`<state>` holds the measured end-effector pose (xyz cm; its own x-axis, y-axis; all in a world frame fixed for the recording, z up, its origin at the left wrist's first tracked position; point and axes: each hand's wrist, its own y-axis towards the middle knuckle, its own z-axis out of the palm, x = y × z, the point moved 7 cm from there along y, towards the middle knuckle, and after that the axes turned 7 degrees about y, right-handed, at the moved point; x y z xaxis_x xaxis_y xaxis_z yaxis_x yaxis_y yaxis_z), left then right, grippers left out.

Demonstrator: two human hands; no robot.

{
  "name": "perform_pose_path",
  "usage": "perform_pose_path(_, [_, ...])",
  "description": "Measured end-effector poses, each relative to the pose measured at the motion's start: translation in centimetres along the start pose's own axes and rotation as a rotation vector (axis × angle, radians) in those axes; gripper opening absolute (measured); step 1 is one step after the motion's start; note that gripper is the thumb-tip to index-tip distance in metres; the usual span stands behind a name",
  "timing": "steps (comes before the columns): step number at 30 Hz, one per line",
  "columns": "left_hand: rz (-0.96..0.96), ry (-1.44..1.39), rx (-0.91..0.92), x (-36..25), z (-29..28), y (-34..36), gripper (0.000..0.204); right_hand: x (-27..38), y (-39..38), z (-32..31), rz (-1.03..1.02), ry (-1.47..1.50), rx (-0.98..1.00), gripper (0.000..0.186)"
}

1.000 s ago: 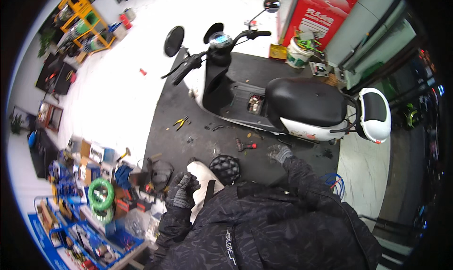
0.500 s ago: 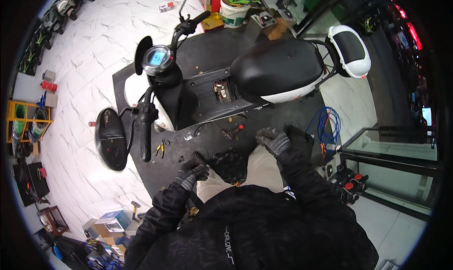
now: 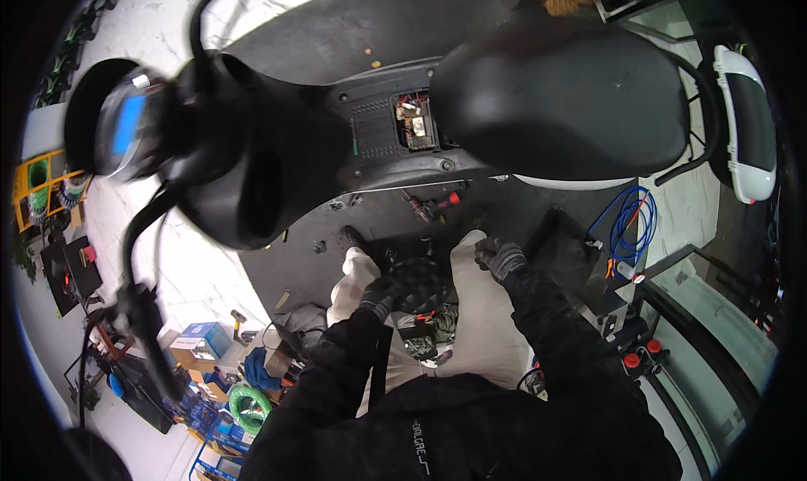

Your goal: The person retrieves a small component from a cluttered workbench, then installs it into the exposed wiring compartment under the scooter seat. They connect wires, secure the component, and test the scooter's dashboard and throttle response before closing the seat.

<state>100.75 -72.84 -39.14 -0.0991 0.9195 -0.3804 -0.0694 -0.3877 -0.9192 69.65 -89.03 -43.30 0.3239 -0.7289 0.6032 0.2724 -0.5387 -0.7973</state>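
Left hand point(image 3: 378, 296) by left knee point(image 3: 360, 268), right hand point(image 3: 502, 260) by right knee point(image 3: 467, 250), can't tell either grip, drill point(image 3: 428, 209) inside mat's point(image 3: 336, 27) left edge

From where I stood, the scooter's display point(image 3: 128, 124) was a blue smear, nothing on it readable, and the near handlebar grip point(image 3: 150, 330) blurred too. The far handlebar point(image 3: 200, 35) ran out past the top edge, and a dark rounded shape point(image 3: 97, 456) was cut off at the lower left corner. The left hand point(image 3: 380, 298) sank into shadow, its fingers lost against the dark; whether the curled right hand point(image 3: 502, 259) held anything, I couldn't tell. The parts in the floorboard opening point(image 3: 414, 121) were too small to sort out, and the jacket point(image 3: 471, 426) hid the person's lap.
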Motion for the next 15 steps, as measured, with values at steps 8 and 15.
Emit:
perform_pose_path(8, [0.332, 0.873, 0.276, 5.1, 3.5, 19.7, 0.036, 1.7, 8.6, 3.2, -0.284, -0.709, -0.142, 0.027])
perform_pose_path(15, [0.368, 1.117, 0.423, 4.6, 2.1, 27.6, 0.038, 3.9, 19.5, 8.3, -0.103, -0.255, 0.15, 0.027])
